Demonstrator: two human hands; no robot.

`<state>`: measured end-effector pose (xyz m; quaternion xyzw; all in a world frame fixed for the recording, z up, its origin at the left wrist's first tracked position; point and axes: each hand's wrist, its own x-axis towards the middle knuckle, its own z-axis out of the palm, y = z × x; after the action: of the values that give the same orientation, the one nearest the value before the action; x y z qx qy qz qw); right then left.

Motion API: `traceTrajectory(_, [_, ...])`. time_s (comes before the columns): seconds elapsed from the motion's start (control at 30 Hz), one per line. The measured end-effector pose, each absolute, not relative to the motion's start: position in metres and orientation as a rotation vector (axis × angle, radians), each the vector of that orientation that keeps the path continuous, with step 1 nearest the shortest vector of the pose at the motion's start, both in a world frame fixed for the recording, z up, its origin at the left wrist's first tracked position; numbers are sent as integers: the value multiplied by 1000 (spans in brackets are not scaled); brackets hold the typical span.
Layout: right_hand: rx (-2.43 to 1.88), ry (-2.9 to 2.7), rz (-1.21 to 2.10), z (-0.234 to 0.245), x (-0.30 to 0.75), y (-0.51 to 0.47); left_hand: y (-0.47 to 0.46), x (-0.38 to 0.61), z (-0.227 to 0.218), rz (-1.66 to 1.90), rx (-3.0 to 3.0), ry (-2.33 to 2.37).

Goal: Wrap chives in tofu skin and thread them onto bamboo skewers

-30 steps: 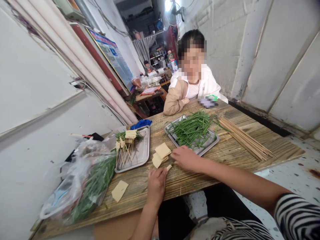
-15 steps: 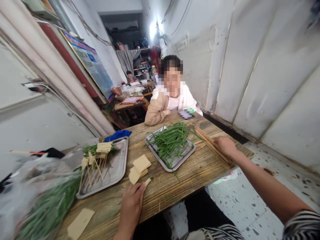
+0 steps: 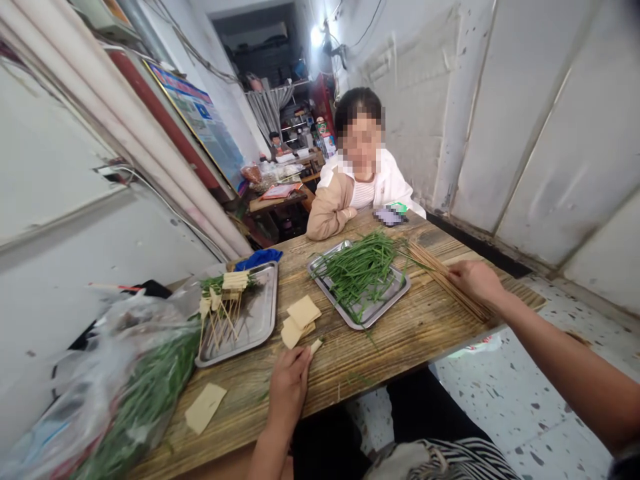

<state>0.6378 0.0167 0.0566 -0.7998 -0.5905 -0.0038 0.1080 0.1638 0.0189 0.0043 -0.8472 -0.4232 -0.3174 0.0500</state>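
Note:
My left hand (image 3: 290, 383) is closed around a tofu-skin roll (image 3: 316, 346) with a bit of green at its end, low over the near side of the table. Just beyond it lie several pale tofu-skin sheets (image 3: 304, 311). At the right, my right hand (image 3: 475, 283) has its fingers pinched together at a bundle of bamboo skewers (image 3: 430, 263); how many it grips is hidden. Between the hands and farther back, a metal tray (image 3: 356, 323) bears a heap of cut green chives (image 3: 357, 270).
A second metal tray (image 3: 267, 313) at the left holds several skewered rolls (image 3: 235, 281). Nearer are a single sheet (image 3: 205, 408) and a plastic bag of greens (image 3: 145, 400). A person (image 3: 367, 180) sits across the wooden table (image 3: 350, 367), by a phone (image 3: 391, 215).
The view has swung left, so everything appears farther right. My left hand still holds the roll, and my right hand remains at the skewers.

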Motion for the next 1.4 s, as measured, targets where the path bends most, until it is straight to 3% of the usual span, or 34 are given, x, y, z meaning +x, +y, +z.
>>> traceTrajectory(0.2, [-2013, -1688, -153, 66, 605, -3, 20, 162, 1, -956, -2594, -1295])
traceTrajectory(0.43, [-1412, -2154, 182, 33, 484, -79, 20, 161, 1, -938, -2640, -1319])
traceTrajectory(0.63, [-1581, -2368, 40, 5, 441, -104, 20, 162, 0, -946, -2657, -1328])
traceTrajectory(1.4, [-1670, -2364, 187, 1, 437, -106, 25, 166, 14, -633, -2673, -1243])
